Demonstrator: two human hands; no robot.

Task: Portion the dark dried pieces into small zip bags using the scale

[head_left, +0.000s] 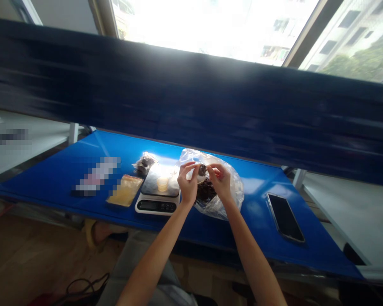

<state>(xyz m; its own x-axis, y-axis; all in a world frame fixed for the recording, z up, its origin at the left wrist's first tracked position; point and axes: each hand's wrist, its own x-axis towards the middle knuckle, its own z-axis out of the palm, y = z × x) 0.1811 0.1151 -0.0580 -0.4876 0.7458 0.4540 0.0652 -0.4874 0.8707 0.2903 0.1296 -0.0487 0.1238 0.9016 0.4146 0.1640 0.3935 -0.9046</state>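
My left hand [188, 182] and my right hand [221, 180] meet above an opened clear plastic bag [236, 187]. Between their fingertips is a small, roundish dark item [202, 170], pinched from both sides; its kind is too small to make out. Beneath it, a heap of dark brown pieces [206, 190] lies in the bag, partly hidden by my hands. Just left of my left hand stands a white kitchen scale [156, 206], with a small pale yellowish cup [162, 184] on its plate.
Left of the scale lies a yellowish zip bag [125, 191]; a small clear packet of dark pieces [145, 162] sits behind. A phone [285, 217] rests at the right on the blue table [255, 238]. A dark blue panel [178, 93] rises along the back edge.
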